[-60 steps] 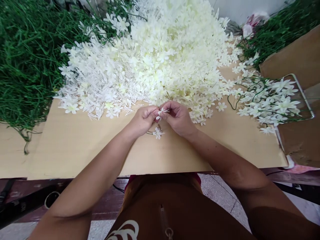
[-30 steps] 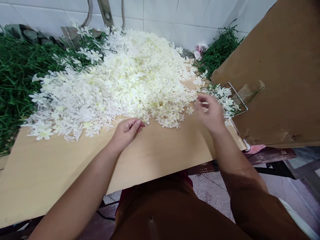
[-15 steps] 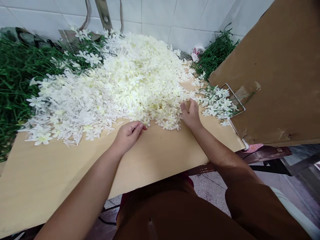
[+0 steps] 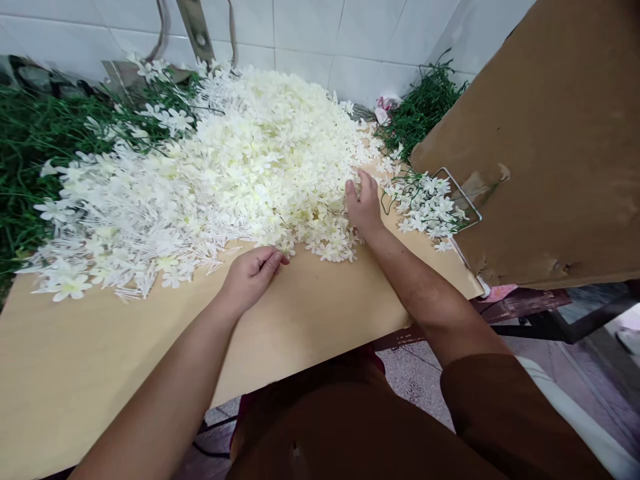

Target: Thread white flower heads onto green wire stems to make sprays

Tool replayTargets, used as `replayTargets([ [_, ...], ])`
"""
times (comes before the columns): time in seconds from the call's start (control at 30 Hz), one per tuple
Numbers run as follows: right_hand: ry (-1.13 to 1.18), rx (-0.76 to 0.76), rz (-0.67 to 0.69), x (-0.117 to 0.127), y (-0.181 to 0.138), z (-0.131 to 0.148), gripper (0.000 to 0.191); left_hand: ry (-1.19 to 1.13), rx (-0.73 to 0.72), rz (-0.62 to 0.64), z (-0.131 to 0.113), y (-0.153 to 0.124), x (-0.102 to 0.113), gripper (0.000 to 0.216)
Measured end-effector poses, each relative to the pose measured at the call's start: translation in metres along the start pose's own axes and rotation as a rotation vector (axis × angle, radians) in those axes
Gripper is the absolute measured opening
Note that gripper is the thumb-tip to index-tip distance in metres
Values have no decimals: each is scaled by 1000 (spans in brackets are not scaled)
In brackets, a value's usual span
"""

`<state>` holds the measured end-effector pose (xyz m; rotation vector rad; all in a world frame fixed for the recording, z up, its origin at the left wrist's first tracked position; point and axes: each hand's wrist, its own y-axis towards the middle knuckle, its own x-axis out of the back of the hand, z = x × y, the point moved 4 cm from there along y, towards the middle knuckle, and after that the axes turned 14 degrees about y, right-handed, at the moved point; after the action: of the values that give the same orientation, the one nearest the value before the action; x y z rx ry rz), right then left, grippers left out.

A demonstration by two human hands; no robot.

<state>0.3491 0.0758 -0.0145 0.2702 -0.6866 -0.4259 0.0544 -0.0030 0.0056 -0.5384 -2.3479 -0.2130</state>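
A big heap of cream artificial flower heads (image 4: 270, 153) covers the back of a light wooden table (image 4: 310, 313). To its left lie white stamen sprigs (image 4: 115, 227). My right hand (image 4: 363, 203) lies on the heap's right edge, fingers stretched flat over the petals. My left hand (image 4: 250, 272) rests on the table at the heap's near edge, fingers loosely curled, with nothing visible in it. A small pile of finished flowers on green stems (image 4: 425, 200) lies just right of my right hand.
Green plastic stems (image 4: 35, 147) are piled at the left, and more green stems (image 4: 420, 113) at the back right. A large cardboard box (image 4: 540, 147) with a wire frame (image 4: 465, 197) stands at the right. A white tiled wall is behind.
My hands parted from the flower they held together. My right hand went right to the finished pile, then came back onto the heap's edge. My left hand settled on the table.
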Motion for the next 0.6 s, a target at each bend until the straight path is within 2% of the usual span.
replayTargets([
  [0.13,-128,-138,-137,14,10,-30,79,37,-2,14,0,1,-1,45],
  [0.27,-163,-160,-113,10,35,-42,86,50,-12,1,0,1,-1,44],
  [0.4,-7,-146,4,-19,53,-27,97,10,10,11,2,1,-1,44],
  [0.5,155,-66,73,-43,53,-10,108,-8,16,13,2,1,-1,46],
  [0.6,209,-5,104,-49,47,2,113,0,5,-5,3,1,0,49],
])
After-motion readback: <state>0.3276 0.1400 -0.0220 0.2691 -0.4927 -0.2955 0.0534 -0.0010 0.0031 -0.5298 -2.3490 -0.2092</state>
